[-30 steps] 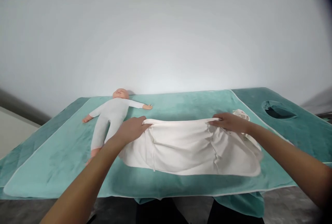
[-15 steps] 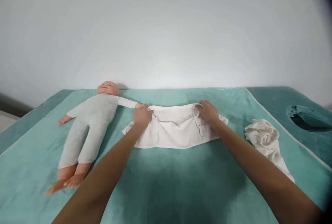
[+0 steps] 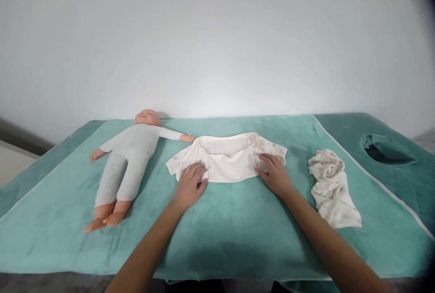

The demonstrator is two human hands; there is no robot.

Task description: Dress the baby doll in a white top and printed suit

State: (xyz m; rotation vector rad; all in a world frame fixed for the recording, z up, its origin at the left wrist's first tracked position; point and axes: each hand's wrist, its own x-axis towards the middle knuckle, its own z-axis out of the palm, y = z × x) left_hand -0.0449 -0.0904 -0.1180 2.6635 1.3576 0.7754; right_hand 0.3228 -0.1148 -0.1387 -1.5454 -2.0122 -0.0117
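"What is nearest?"
"A broad stretch of teal bed cover (image 3: 84, 256). Beyond it, the baby doll (image 3: 131, 148) lies on its back at left, bare feet toward us; at right, a crumpled printed garment (image 3: 335, 193) lies well apart from it"
"And the hands?"
"Both palm down and loosely spread: the left hand (image 3: 191, 187) on the lower left of the white baby shirt (image 3: 227, 164), the right hand (image 3: 274, 177) on its lower right, thumb standing away from the fingers"
"How does the shirt lie?"
"Spread out on the cover, slightly wrinkled, sleeves out to both sides. The doll's outstretched arm ends just beside one shoulder; I cannot tell whether they touch"
"Farther off?"
"An oval opening (image 3: 387, 151) at right, the doll's head near the far edge, then the pale wall (image 3: 217, 44)"
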